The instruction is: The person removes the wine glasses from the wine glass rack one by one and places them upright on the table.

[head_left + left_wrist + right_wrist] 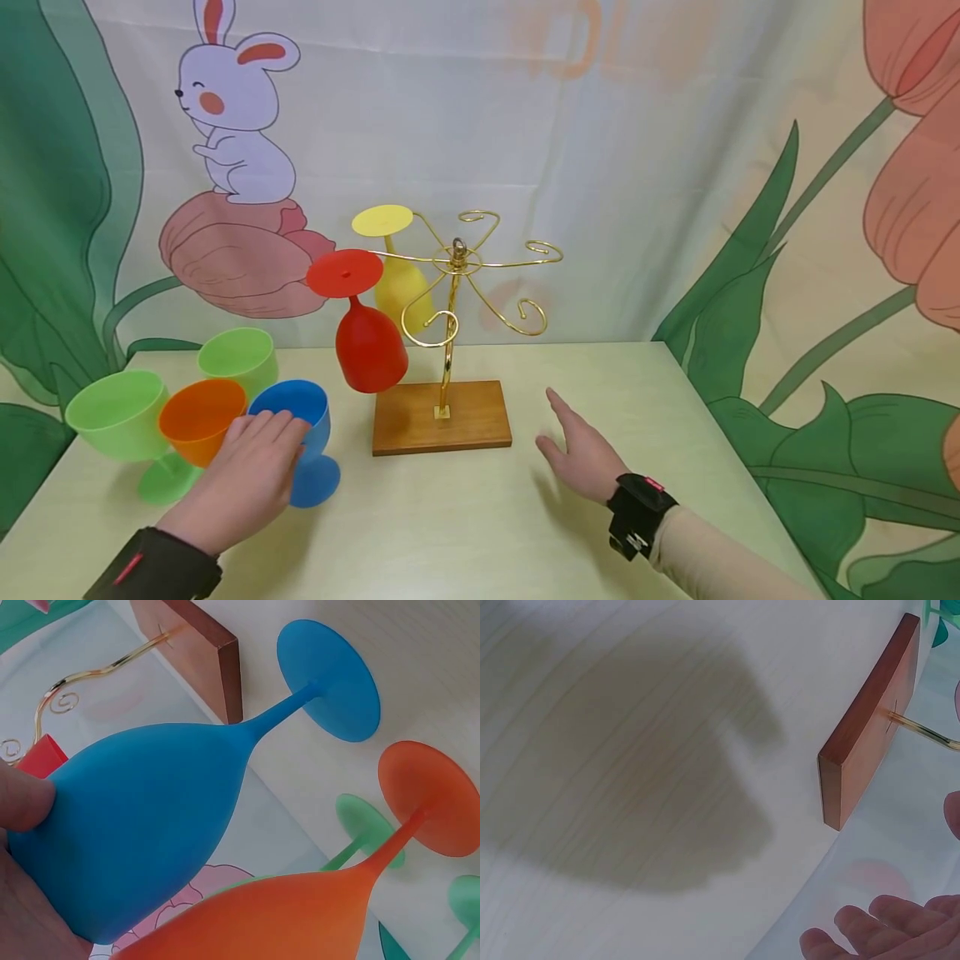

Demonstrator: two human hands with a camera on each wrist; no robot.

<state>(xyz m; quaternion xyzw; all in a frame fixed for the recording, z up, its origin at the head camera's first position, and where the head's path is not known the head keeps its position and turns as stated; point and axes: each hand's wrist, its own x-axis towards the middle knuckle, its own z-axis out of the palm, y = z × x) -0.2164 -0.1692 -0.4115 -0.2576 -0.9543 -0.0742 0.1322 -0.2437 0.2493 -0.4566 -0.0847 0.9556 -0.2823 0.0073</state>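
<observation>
A blue plastic goblet (pixel 316 483) stands upright left of the rack, its foot at the tabletop. My left hand (pixel 251 467) grips it near the rim; the thumb (pixel 26 799) presses the outside of the bowl in the left wrist view. Right of the rack's wooden base (pixel 480 429), my right hand (pixel 588 458) hovers over the table, fingers extended and holding nothing. The gold stemware rack (pixel 448 358) has several curled arms. Hanging upside down on its left side are a red goblet (pixel 369 346) and, behind it, a yellow goblet (pixel 408 292).
An orange goblet (pixel 202 417) stands directly beside the left hand, partly hidden by it. Two light green goblets, one at the left (pixel 116 417) and one farther back (pixel 238 358), stand close by. Behind the table (pixel 600 375) hangs a printed cloth (pixel 600 167).
</observation>
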